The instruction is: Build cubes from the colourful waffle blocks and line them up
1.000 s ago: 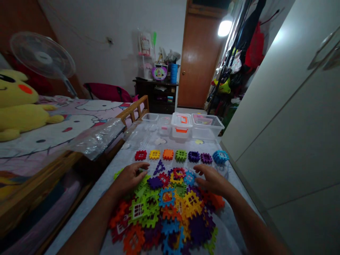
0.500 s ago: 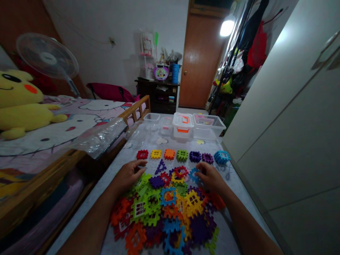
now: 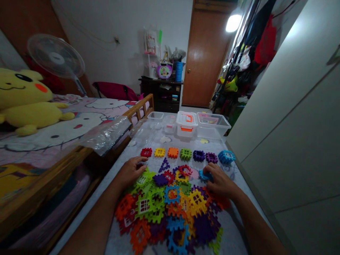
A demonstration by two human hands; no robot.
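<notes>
On the left, the left hand (image 3: 131, 170) rests flat on the near-left edge of the heap of tiles (image 3: 170, 209), its fingers spread loosely over a green tile (image 3: 142, 180) and gripping nothing. Across the far side of the counter (image 3: 236, 226) a sorted row runs from a red tile (image 3: 146, 152) through yellow, orange, green and two purple ones to a blue cluster (image 3: 226, 157), one group per colour. Judging by that, sorting has barely begun: most tiles are unsorted in the heap. On the right, the right hand (image 3: 221, 181) has its fingers closed around a blue tile (image 3: 205, 175) at the heap's far-right edge, near the blue cluster.
</notes>
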